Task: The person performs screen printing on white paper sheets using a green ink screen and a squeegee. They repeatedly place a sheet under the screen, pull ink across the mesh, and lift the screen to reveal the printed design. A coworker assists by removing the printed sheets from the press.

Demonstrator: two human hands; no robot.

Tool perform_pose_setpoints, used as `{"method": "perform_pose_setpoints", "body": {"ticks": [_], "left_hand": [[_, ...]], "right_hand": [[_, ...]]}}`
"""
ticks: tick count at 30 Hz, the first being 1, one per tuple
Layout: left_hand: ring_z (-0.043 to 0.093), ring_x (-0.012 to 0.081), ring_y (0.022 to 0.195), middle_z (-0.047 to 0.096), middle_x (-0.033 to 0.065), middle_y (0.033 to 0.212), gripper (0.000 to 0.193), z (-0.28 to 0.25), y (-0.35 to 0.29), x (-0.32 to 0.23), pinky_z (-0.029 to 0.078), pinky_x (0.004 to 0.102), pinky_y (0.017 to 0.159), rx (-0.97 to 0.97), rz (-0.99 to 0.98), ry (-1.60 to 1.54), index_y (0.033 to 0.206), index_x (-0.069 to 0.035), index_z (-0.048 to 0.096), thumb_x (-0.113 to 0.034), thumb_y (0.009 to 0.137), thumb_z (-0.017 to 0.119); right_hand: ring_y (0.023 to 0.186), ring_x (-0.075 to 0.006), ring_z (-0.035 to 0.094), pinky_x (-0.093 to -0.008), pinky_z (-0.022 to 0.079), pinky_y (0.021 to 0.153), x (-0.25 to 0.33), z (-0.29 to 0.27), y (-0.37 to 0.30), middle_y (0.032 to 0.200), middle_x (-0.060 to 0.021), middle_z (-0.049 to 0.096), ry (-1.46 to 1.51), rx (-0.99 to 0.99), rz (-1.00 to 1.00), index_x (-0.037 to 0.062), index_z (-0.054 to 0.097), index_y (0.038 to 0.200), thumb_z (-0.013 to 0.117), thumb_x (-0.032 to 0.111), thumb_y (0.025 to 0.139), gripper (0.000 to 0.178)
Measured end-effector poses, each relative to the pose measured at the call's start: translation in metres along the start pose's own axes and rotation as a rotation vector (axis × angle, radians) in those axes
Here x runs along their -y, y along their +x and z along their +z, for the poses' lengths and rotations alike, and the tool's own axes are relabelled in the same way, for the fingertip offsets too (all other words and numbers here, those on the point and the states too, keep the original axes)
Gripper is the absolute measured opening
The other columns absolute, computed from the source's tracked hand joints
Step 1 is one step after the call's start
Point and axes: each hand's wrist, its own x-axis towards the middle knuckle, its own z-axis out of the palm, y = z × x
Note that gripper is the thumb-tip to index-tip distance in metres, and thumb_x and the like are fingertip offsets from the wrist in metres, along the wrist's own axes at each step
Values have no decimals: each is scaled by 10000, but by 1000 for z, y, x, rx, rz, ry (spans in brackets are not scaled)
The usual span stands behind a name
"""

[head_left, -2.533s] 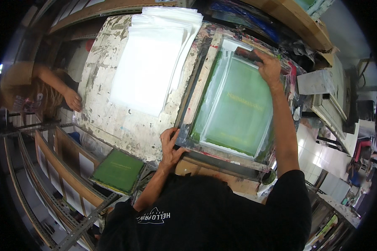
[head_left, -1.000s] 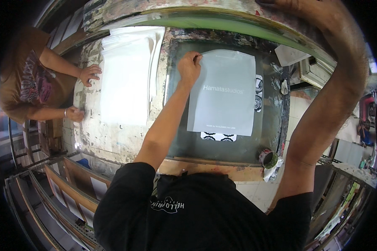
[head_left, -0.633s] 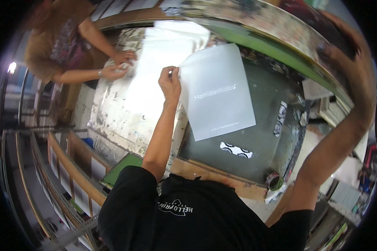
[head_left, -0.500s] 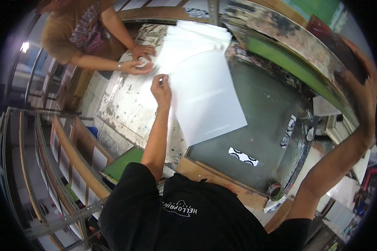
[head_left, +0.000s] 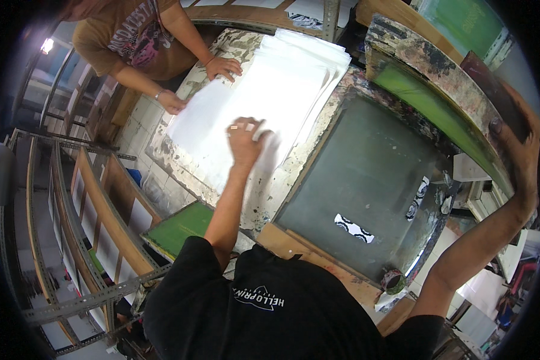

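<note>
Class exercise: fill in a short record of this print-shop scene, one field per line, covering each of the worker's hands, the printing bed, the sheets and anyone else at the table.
left hand: flat on the white sheets, fingers spread
right hand: gripping the raised edge of the green screen frame, which is lifted off the bed
printing bed: dark grey, bare, with small black-and-white patterned marks
white sheets: fanned stack on the paint-stained table
co-worker's hands: both resting on the sheets' far side
small tape roll: at the bed's near corner

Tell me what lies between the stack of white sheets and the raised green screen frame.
In the head view, the dark grey printing bed lies between the stack of white sheets and the raised green screen frame; a few small black-and-white printed marks are on it.
</note>
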Motion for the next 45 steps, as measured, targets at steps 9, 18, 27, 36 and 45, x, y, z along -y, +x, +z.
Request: {"method": "perform_pose_setpoints", "body": {"ticks": [9, 18, 27, 36, 45], "left_hand": [[630, 142, 876, 678, 47, 1014, 105, 66, -33, 9, 468, 290, 712, 148, -487, -628, 885, -56, 787, -134, 827, 827], [248, 412, 1521, 398, 65, 1609, 450, 23, -31, -117, 174, 672, 1202, 858, 267, -213, 1330, -268, 680, -462, 924, 677], [104, 412, 1563, 243, 52, 1689, 656, 93, -67, -265, 35, 694, 1222, 946, 656, -507, 1496, -253, 523, -492, 902, 669], [118, 391, 1562, 247, 43, 1683, 666, 83, -85, -319, 45, 696, 1225, 1014, 827, -536, 1500, -266, 509, -497, 895, 666], [145, 388, 1557, 254, 52, 1681, 666, 76, -100, -317, 47, 700, 1220, 995, 871, -534, 1501, -266, 506, -514, 901, 653]], "right_hand": [[1178, -301, 647, -383, 458, 1082, 20, 4, 5, 1264, -223, 673, 110, 18, 75, -6, 603, 1378, 807, 349, 785, 720], [1094, -263, 681, -354, 509, 991, 11, 8, -3, 1224, -181, 696, 158, -45, 29, 27, 631, 1353, 813, 387, 791, 692], [809, -189, 709, -309, 545, 800, 68, 2, -6, 939, -115, 768, -158, -94, -115, 17, 762, 1107, 906, 404, 689, 587], [787, -232, 724, -320, 555, 765, 41, -3, 6, 913, -148, 774, -148, -45, -62, -25, 775, 1061, 892, 522, 684, 675], [775, -230, 728, -322, 561, 757, 41, -3, 8, 918, -142, 778, -118, -6, -11, -12, 777, 1077, 890, 499, 699, 645]]}}
